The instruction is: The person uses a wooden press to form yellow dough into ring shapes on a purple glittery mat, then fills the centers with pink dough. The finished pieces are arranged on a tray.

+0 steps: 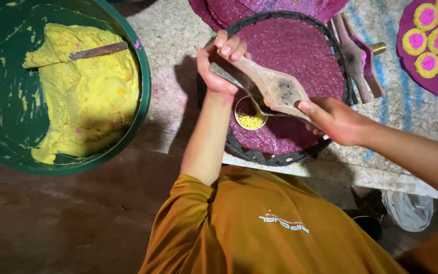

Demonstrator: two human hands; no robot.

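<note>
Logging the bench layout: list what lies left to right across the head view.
Green tub of yellow dough → left hand → wooden press → right hand → spare wooden press → purple mat with yellow-and-pink rounds.

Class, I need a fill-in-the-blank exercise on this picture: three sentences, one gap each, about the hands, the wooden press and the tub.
1. The left hand and the right hand hold one wooden press by its two ____.
2. Under the press, thin strands of ____ dough form a small round nest on the purple mat.
3. The green tub at the left holds yellow dough with a ____ stuck in it.

Missing words: handles; yellow; stick
</note>
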